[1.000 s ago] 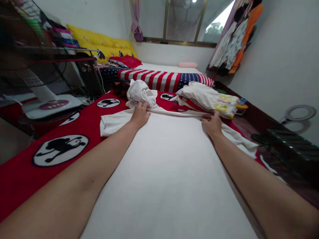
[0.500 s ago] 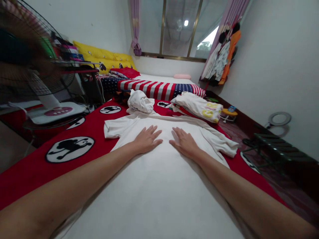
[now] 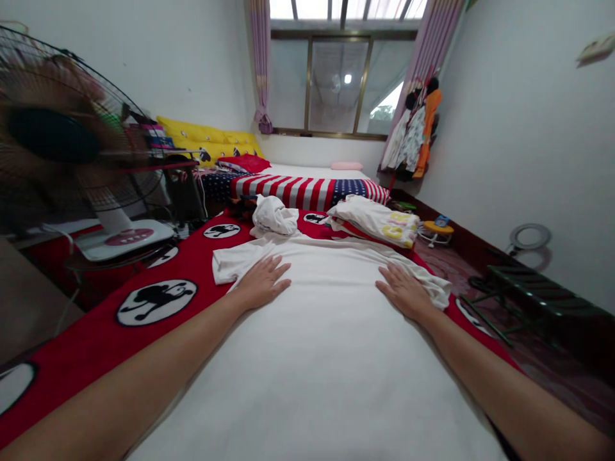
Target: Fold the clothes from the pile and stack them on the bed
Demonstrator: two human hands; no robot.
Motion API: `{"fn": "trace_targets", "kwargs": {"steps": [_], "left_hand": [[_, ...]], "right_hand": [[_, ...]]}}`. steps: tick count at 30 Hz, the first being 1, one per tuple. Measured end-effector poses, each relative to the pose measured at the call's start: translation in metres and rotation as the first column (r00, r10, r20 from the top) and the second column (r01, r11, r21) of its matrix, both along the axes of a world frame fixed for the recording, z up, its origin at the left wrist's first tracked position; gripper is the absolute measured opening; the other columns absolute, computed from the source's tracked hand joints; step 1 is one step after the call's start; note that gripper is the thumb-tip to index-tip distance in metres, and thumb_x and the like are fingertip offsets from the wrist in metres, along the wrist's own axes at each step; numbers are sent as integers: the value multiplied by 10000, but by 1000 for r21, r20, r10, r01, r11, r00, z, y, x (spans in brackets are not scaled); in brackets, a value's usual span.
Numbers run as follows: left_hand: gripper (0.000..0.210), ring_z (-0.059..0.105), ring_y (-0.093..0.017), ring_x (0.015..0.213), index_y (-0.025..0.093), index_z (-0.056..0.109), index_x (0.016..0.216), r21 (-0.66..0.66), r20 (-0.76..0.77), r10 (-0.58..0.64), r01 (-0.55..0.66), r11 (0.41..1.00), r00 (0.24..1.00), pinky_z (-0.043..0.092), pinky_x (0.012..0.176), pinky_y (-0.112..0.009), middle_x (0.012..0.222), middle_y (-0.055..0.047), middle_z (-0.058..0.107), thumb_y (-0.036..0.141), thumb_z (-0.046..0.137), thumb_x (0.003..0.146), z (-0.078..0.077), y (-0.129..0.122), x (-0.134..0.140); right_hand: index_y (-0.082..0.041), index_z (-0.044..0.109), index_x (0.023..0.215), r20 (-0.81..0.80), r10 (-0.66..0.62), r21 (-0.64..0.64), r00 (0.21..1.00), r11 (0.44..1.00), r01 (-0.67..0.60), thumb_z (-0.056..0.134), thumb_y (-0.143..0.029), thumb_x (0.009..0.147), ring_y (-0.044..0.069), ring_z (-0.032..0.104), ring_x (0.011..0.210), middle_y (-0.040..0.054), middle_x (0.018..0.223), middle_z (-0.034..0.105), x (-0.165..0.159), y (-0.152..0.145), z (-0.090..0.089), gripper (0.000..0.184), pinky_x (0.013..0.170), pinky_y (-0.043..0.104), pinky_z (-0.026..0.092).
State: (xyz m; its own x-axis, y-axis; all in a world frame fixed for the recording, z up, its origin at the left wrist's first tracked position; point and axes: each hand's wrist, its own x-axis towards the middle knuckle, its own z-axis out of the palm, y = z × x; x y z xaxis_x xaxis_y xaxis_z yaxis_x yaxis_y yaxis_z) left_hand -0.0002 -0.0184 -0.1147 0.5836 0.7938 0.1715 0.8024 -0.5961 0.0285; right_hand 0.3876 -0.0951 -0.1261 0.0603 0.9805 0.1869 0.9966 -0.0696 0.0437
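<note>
A white T-shirt [image 3: 327,358] lies spread flat before me, its collar end pointing away and its sleeves out to both sides. My left hand [image 3: 263,282] rests palm down on the shirt near the left sleeve, fingers stretched out. Flat on the right side of the chest, close to the right sleeve, lies my right hand [image 3: 403,289], its fingers also extended. Beneath the shirt is a red cover [image 3: 192,346] with black figures in white ovals. Just beyond the collar sits a bunched white cloth [image 3: 275,215].
Folded clothes [image 3: 377,221] lie at the far right of the red cover. A running fan [image 3: 52,134] stands at the left. Further back is a bed with a striped cover [image 3: 288,190]. On the right are a dark slatted bench [image 3: 542,291] and an orange stool [image 3: 438,227].
My hands have slid apart over the shirt, the left one leftward and the right one rightward, toward the sleeves. The right sleeve is now more rumpled. The view has tilted up slightly.
</note>
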Motion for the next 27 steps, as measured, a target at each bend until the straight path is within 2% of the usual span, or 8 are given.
{"fn": "trace_targets", "kwargs": {"steps": [8, 12, 15, 17, 19, 21, 23, 27], "left_hand": [[625, 207, -266, 1456, 220, 388, 1467, -21, 55, 7, -5, 1000, 998, 182, 1173, -439, 1576, -91, 245, 561, 291, 953, -3, 0, -2], [568, 358, -259, 1393, 196, 541, 1357, -101, 260, -32, 60, 993, 965, 288, 1138, -394, 1503, -102, 408, 530, 423, 913, 4, 6, -7], [452, 623, -216, 1105, 179, 640, 1216, -112, 491, 185, -149, 983, 851, 480, 957, -322, 1275, -92, 636, 439, 406, 931, 18, 16, -27], [399, 659, -231, 988, 190, 651, 1182, -34, 511, 381, -425, 904, 770, 516, 868, -344, 1177, -94, 677, 397, 448, 909, 27, 22, -47], [451, 641, -288, 1016, 207, 635, 1203, 20, 421, 542, -604, 796, 728, 514, 847, -390, 1182, -119, 663, 455, 562, 833, 32, 26, -66], [559, 613, -337, 1068, 205, 641, 1190, -12, 291, 638, -664, 747, 713, 508, 838, -412, 1186, -148, 654, 559, 621, 757, 32, 28, -78], [528, 610, -340, 1073, 205, 684, 1097, -60, 216, 642, -647, 760, 735, 506, 824, -390, 1153, -145, 673, 594, 611, 747, 30, 29, -84], [336, 636, -314, 995, 211, 725, 970, 22, 317, 618, -657, 754, 720, 499, 776, -355, 1046, -112, 718, 456, 556, 812, 30, 30, -91]], "right_hand": [[-159, 391, 1465, 26, 26, 28, 999, 999, -27, 270, -497, 971, 245, 260, 1441, 120, 1556, 302, 7, 3, -5, 610, 1147, 467, 261], [-162, 415, 1449, 40, 23, 50, 999, 998, -25, 277, -487, 970, 251, 284, 1431, 124, 1543, 331, 6, 4, -8, 595, 1130, 484, 291], [-173, 426, 1442, 32, 9, 60, 999, 998, -11, 283, -486, 966, 262, 303, 1422, 123, 1537, 343, 6, 5, -10, 587, 1107, 512, 321], [-174, 426, 1441, 27, 9, 67, 1000, 998, -11, 285, -484, 965, 265, 302, 1422, 121, 1541, 333, 6, 6, -10, 585, 1103, 518, 324], [-171, 425, 1441, 21, 11, 67, 1000, 998, -12, 284, -486, 964, 265, 293, 1426, 119, 1546, 325, 6, 6, -10, 588, 1111, 513, 313], [-171, 421, 1442, 13, 6, 56, 1000, 998, -7, 281, -494, 964, 263, 288, 1428, 116, 1547, 326, 6, 6, -10, 594, 1119, 503, 301], [-171, 410, 1448, 10, 1, 43, 1000, 999, -2, 275, -503, 963, 260, 287, 1428, 116, 1548, 324, 6, 6, -9, 603, 1123, 495, 293], [-173, 405, 1451, 15, 3, 44, 1000, 999, -4, 261, -504, 965, 252, 277, 1433, 115, 1550, 322, 6, 5, -10, 606, 1126, 488, 284]]}}
